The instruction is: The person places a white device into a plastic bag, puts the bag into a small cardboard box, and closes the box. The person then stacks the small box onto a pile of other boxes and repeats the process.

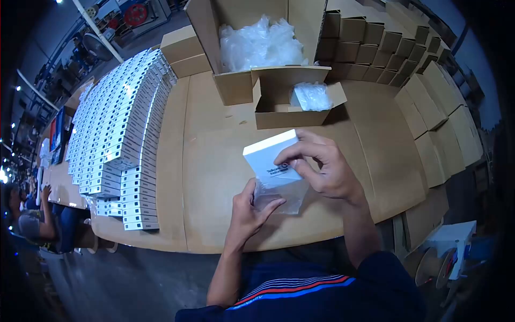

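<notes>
In front of me a small white box (264, 153) with dark printing is tilted, its lower end inside a clear plastic bag (288, 203). My right hand (328, 169) pinches the box at its upper right, thumb and fingers closed on it. Lower down, my left hand (248, 212) grips the bag's left side between thumb and fingers. Just beyond my hands stands an open cardboard box (287, 120), with a plastic-wrapped white box (314, 96) inside at its right end.
A large carton (234, 88) at the back holds a heap of clear plastic bags (263, 43). White boxes (126, 121) are piled high on the left. Brown cardboard boxes (375, 45) line the back right and right edge. Another person (37, 222) is at far left.
</notes>
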Available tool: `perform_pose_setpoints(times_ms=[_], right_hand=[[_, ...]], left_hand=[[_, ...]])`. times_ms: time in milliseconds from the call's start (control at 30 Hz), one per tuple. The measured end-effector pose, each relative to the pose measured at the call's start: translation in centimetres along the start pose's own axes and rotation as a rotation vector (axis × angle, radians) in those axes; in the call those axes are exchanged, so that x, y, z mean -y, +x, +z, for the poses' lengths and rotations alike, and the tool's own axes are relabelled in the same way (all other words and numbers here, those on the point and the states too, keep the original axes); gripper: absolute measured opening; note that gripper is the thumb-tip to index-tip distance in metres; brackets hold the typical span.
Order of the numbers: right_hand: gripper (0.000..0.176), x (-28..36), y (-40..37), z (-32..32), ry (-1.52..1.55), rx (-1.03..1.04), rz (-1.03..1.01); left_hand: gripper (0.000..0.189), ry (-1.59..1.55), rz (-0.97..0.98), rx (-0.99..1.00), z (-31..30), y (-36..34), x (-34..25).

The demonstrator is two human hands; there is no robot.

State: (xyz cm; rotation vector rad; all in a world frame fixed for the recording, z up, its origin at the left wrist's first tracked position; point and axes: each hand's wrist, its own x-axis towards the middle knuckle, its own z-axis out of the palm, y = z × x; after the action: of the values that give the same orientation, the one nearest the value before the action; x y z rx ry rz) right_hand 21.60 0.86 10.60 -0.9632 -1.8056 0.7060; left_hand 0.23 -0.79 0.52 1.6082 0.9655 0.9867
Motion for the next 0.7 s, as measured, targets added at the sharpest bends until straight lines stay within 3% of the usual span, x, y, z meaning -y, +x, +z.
perform_pose_setpoints(times_ms=[467, 700], right_hand=[[0.033, -2.2, -0.5, 2.3, 0.565, -0.097, 0.171], [0.027, -2.7, -1.1, 1.3, 0.411, -0.155, 0.286]], left_hand=[[0.046, -0.104, -0.084, -0.014, -0.8, -0.2, 0.2], [0.054, -0.212, -0.136, -0.010, -0.8, 0.0, 0.7]])
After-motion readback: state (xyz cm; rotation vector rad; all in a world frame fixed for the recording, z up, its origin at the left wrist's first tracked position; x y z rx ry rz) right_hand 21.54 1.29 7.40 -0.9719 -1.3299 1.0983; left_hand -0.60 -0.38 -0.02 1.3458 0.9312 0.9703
